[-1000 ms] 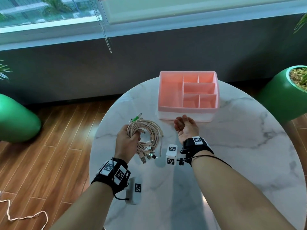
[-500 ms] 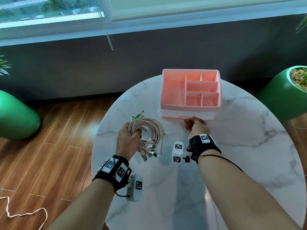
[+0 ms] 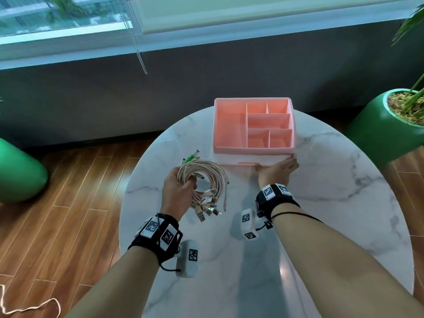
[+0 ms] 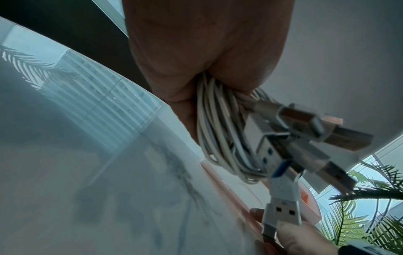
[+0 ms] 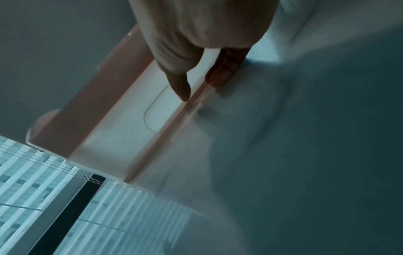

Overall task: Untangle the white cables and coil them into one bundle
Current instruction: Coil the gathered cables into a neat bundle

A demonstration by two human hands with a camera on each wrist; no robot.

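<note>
My left hand (image 3: 180,188) grips a coiled bundle of white cables (image 3: 210,180) above the left part of the marble table (image 3: 332,203); several USB plugs (image 3: 207,207) hang from the coil. In the left wrist view the coil (image 4: 220,138) runs out of my closed fist, plugs (image 4: 305,134) dangling to the right. My right hand (image 3: 278,168) reaches to the lower front edge of the pink organizer box (image 3: 230,127), fingers straight. In the right wrist view the fingertips (image 5: 220,74) touch the box's clear drawer front (image 5: 139,124).
The pink box has several empty compartments and stands at the table's far side. Green planters (image 3: 385,127) flank the table right and left (image 3: 18,171). A loose white cord (image 3: 29,307) lies on the wooden floor at lower left.
My right hand turned palm down and moved forward and right to the box's lower front edge. The left hand keeps holding the coil, hardly moved.
</note>
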